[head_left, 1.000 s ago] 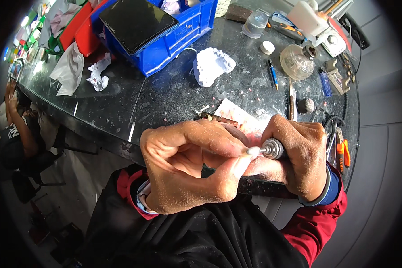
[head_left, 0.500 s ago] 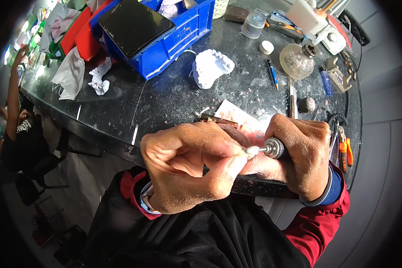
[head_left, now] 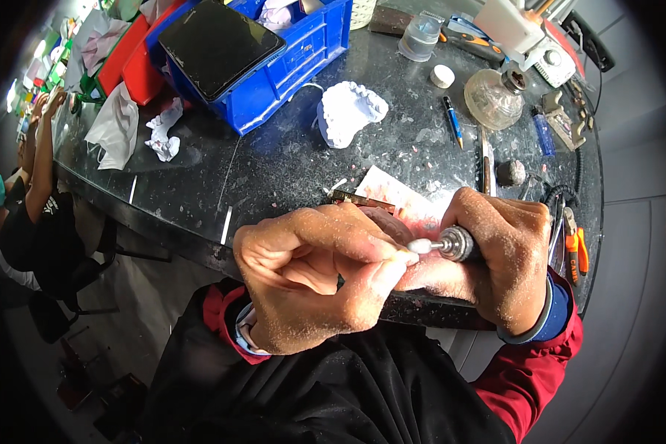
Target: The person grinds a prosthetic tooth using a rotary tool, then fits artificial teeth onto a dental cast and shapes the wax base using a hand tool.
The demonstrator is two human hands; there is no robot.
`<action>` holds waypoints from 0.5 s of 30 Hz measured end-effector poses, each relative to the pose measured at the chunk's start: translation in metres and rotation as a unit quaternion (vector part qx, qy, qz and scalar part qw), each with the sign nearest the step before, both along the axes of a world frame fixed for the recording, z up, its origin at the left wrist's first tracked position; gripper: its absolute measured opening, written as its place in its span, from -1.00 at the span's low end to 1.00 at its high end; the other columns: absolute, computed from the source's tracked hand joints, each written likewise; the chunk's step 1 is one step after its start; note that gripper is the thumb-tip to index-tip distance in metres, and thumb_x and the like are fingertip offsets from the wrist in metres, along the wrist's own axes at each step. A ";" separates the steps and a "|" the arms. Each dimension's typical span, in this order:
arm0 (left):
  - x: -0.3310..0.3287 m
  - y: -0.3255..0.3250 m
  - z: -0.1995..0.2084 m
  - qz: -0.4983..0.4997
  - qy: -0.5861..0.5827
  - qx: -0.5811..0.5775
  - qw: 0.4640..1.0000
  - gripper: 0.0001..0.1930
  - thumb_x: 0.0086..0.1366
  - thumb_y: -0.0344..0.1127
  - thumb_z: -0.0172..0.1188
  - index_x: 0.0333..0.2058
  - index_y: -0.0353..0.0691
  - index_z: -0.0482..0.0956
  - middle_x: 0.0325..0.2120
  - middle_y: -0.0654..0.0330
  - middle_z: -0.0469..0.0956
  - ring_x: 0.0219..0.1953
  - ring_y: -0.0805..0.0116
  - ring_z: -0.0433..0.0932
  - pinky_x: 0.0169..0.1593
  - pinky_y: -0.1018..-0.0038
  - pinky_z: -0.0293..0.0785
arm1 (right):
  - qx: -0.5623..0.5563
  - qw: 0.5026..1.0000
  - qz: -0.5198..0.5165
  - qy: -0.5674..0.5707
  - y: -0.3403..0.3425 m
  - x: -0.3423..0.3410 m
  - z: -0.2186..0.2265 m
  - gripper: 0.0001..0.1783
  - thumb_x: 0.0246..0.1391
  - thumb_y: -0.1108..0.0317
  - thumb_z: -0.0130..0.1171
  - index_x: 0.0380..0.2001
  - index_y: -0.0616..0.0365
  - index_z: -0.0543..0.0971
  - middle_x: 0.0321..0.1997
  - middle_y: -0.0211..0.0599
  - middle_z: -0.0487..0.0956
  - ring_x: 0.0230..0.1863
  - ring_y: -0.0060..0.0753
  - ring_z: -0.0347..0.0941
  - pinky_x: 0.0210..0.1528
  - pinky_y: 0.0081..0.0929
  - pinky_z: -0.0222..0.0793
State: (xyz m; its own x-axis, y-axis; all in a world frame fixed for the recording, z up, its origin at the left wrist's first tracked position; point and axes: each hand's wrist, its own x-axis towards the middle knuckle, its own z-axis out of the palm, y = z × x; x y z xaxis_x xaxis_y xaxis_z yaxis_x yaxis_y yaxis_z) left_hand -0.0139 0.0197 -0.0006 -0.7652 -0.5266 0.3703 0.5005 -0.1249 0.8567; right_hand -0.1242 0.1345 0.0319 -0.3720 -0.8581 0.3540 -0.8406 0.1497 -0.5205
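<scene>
My left hand (head_left: 303, 277), dusted with white powder, pinches a tiny pale piece (head_left: 410, 258) between thumb and index finger. The fingertips mostly hide that piece, so its kind does not show. Wrapped round a rotary handpiece (head_left: 457, 243) is my right hand (head_left: 510, 259), also powdery. The handpiece's metal nose points left. It carries a rounded white grinding bit (head_left: 420, 246), which sits right at the left fingertips, touching or nearly touching the pale piece.
Behind the hands lie a stained paper (head_left: 396, 191) and a white plaster dental cast (head_left: 349, 112). A blue bin (head_left: 296, 63) bears a dark tablet (head_left: 222, 46). Rightward are a glass burner (head_left: 493, 100), a knife (head_left: 487, 163) and orange-handled pliers (head_left: 576, 248). Another person (head_left: 41, 207) is at far left.
The grinding bit has shifted slightly at my left fingertips and more of it shows. Both my hands stay nearly in place. The other person's arms have moved.
</scene>
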 end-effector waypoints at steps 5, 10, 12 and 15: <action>-0.002 -0.002 -0.001 0.002 0.002 -0.015 1.000 -0.86 -0.09 -0.65 -0.01 -0.53 -0.27 0.36 -0.69 0.16 0.38 -0.62 0.45 0.34 -0.54 0.60 0.29 | -0.001 1.000 0.008 0.002 0.000 -0.003 0.001 -0.47 -0.33 -0.11 0.25 -0.69 0.16 0.35 -0.82 -0.32 0.27 -0.78 -0.26 0.28 -0.69 -0.50 0.15; -0.002 -0.004 -0.002 0.000 -0.007 -0.017 1.000 -0.85 -0.10 -0.67 -0.02 -0.53 -0.28 0.36 -0.67 0.13 0.41 -0.61 0.44 0.37 -0.52 0.59 0.33 | 0.010 1.000 -0.004 -0.006 -0.001 -0.002 0.000 -0.44 -0.37 -0.14 0.25 -0.69 0.17 0.34 -0.82 -0.33 0.27 -0.79 -0.30 0.29 -0.70 -0.51 0.14; -0.002 -0.004 -0.001 -0.003 -0.009 -0.008 1.000 -0.86 -0.08 -0.67 -0.02 -0.52 -0.29 0.36 -0.65 0.11 0.43 -0.59 0.43 0.39 -0.50 0.58 0.35 | 0.024 0.999 -0.024 0.007 0.000 -0.003 0.002 -0.43 -0.40 -0.15 0.25 -0.69 0.17 0.34 -0.81 -0.32 0.28 -0.79 -0.35 0.29 -0.71 -0.53 0.13; -0.001 -0.006 0.002 -0.018 -0.024 0.019 0.999 -0.87 -0.06 -0.66 -0.02 -0.51 -0.31 0.37 -0.60 0.06 0.46 -0.55 0.42 0.43 -0.44 0.57 0.41 | 0.033 0.998 -0.048 0.016 0.002 -0.004 0.006 -0.43 -0.41 -0.14 0.25 -0.68 0.17 0.33 -0.82 -0.33 0.25 -0.80 -0.38 0.25 -0.72 -0.54 0.12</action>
State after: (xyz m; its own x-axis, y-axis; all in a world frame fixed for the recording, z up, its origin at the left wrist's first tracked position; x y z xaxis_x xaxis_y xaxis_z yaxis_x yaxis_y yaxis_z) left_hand -0.0146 0.0140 0.0017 -0.7999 -0.5115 0.3140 0.4544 -0.1742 0.8736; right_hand -0.1278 0.1360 0.0375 -0.4437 -0.8404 0.3111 -0.8367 0.2641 -0.4799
